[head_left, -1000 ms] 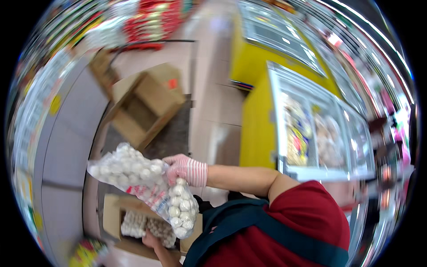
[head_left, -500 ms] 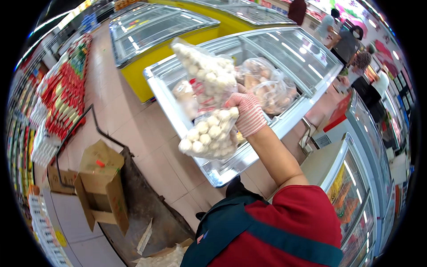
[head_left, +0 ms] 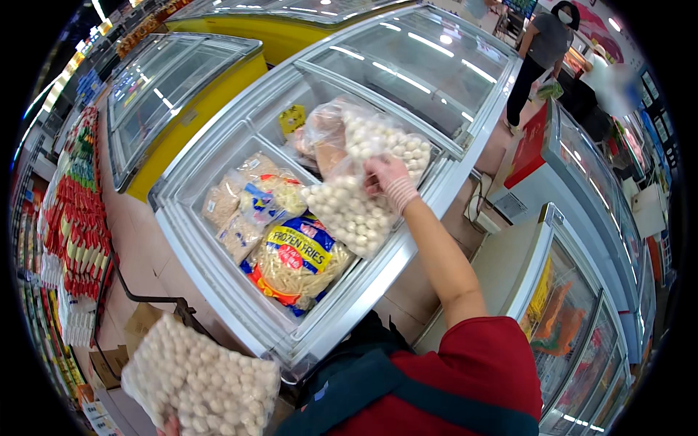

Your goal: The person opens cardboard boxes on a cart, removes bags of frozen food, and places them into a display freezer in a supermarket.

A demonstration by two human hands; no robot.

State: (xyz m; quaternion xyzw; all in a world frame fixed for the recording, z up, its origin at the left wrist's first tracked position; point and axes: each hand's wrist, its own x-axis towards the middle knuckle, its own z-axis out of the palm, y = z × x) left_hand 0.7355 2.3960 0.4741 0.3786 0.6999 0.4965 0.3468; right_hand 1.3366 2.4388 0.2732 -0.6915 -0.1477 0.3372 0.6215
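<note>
While the right hand [head_left: 389, 185] is stretched out over the open chest freezer [head_left: 218, 291], it's clamped on the tops of two clear bags of white frozen balls, pinching both at once. One bag [head_left: 385, 138] sits up and away from the hand, toward the far side of the compartment next to a bag of something tan [head_left: 327, 134]; the other bag [head_left: 349, 214] hangs down and toward the person's left, its long axis running on a slant from the hand down toward the big bag of frozen fries [head_left: 298, 261]. So the load is basically right above the near-right corner of the open bin, with the fries and a few paler bags [head_left: 233, 211] lying just to the left below it. The left hand [head_left: 171, 427] is way down at the lower edge of the view, barely showing, holding a third bag of white balls [head_left: 200, 381] from underneath, well apart from the freezer opening. The right hand is clearly the nearer one to the bin. Another person [head_left: 542, 51] stands off in the aisle past the closed glass lids [head_left: 414, 58].
</note>
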